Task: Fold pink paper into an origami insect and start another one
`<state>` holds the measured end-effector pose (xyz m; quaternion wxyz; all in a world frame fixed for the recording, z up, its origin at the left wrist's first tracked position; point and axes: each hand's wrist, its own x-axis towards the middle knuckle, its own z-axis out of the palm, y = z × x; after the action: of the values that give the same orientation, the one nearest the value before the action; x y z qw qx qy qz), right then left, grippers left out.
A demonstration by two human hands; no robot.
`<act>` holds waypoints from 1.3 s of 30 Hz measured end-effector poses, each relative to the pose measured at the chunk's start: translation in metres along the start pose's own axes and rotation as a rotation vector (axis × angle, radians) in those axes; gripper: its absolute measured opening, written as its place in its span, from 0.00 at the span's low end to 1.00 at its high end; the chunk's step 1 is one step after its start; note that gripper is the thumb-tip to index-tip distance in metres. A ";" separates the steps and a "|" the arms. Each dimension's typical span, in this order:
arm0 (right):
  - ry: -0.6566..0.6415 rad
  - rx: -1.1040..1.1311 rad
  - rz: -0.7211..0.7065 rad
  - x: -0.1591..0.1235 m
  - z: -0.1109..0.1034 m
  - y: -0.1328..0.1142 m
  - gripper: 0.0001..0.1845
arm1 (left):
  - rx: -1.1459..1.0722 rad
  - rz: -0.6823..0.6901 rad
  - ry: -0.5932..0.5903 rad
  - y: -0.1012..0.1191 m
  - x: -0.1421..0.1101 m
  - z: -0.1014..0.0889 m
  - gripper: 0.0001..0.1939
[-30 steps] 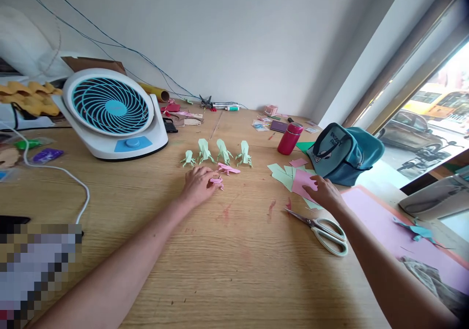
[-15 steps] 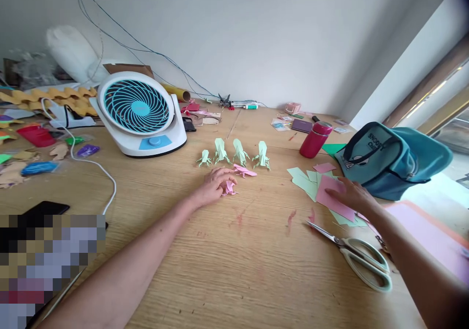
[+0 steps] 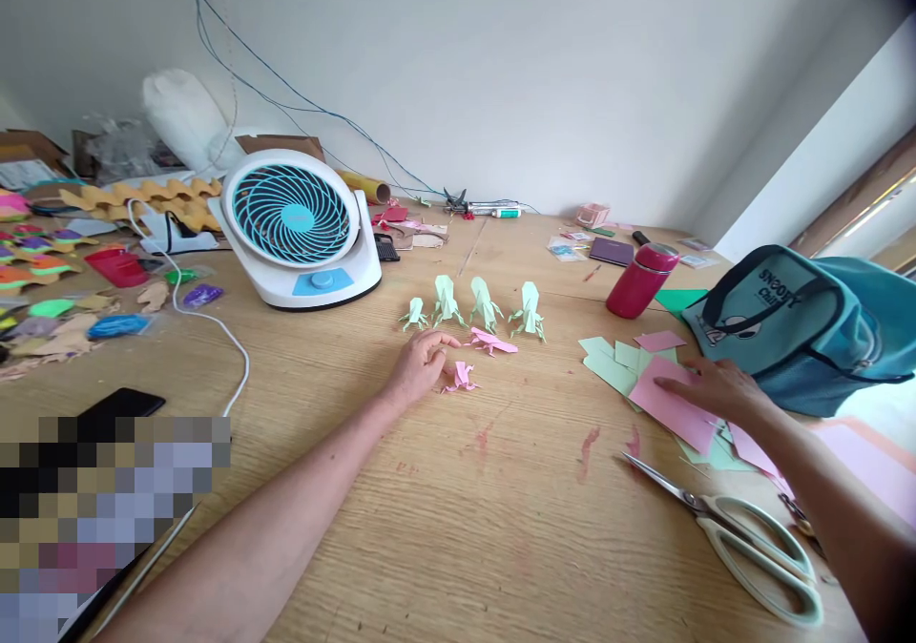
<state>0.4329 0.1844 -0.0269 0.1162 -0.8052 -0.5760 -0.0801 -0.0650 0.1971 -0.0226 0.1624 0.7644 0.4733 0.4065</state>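
My left hand rests on the wooden table with fingers loosely apart, just left of a small pink folded paper figure that lies free beside it. A second pink figure lies a little farther back. Behind them stands a row of several pale green folded paper figures. My right hand lies flat with fingers stretched out on a pink paper sheet, which tops a pile of pale green paper pieces.
White-handled scissors lie near the right front. A teal bag and a red bottle stand at the right. A white and blue fan with its cable sits at the back left; a black phone and craft scraps lie left.
My left hand has let go of the small pink figure, which now lies beside the fingers. The view has swung left and the right hand stays on the pink sheet.
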 end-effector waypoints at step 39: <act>-0.078 1.177 0.110 -0.243 -0.076 -0.123 0.17 | -0.638 -0.117 -0.734 0.157 -0.078 0.040 0.11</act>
<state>0.2386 -0.0199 -0.0062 0.5261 -0.6365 -0.4846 0.2884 0.0420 0.0575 0.0160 0.5673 0.7415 0.2789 0.2249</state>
